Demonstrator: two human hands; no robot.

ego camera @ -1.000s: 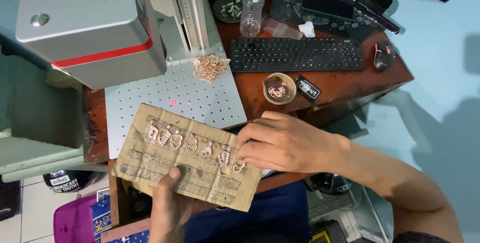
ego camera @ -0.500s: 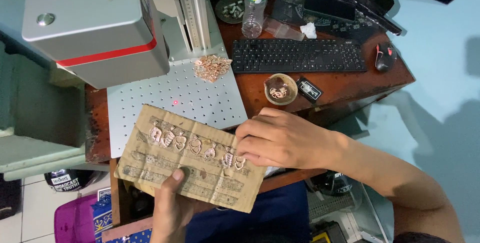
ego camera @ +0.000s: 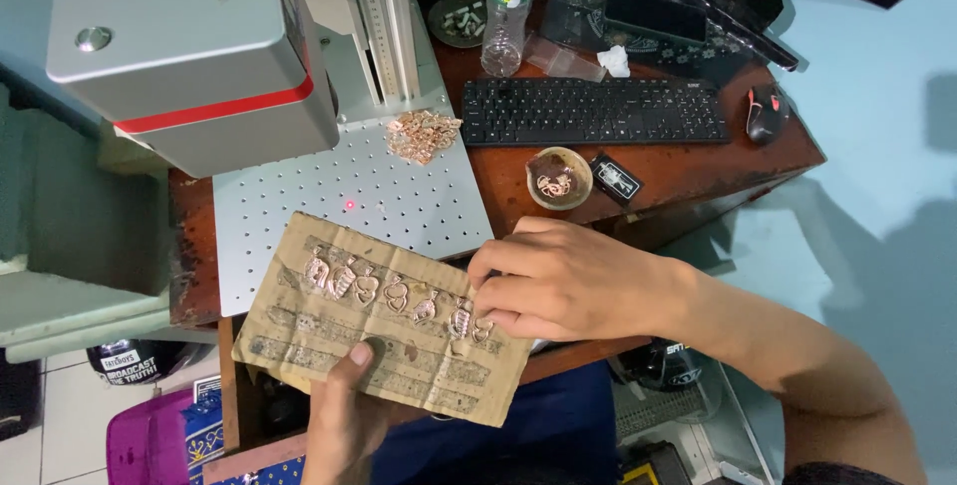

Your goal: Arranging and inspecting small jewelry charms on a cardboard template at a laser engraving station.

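Cardboard: worn brown cardboard piece (ego camera: 389, 330) is held flat, overhanging the near edge of the perforated metal plate (ego camera: 339, 196), partly off the desk.
Left hand: left hand (ego camera: 344, 415) grips the cardboard's near edge from below, thumb pressed on top.
Right hand: right hand (ego camera: 568, 281) is curled at the cardboard's right end, fingertips pinching or nudging the last pendant; a firm grasp cannot be told.
Progress: row of small gold pendants (ego camera: 394, 291) lies across the cardboard's upper half, seemingly most of a line laid; bare card stays left of the row and below it.
Left to do: heap of pendants (ego camera: 424, 134) sits at the far corner of the plate, more in the small bowl (ego camera: 558, 178) beyond the cardboard's right end.
Edges: cardboard's near half hangs unsupported; tilting could slide pendants off.
Room: plate between cardboard and heap is bare; machine head (ego camera: 189, 46) overhangs it on the far left.
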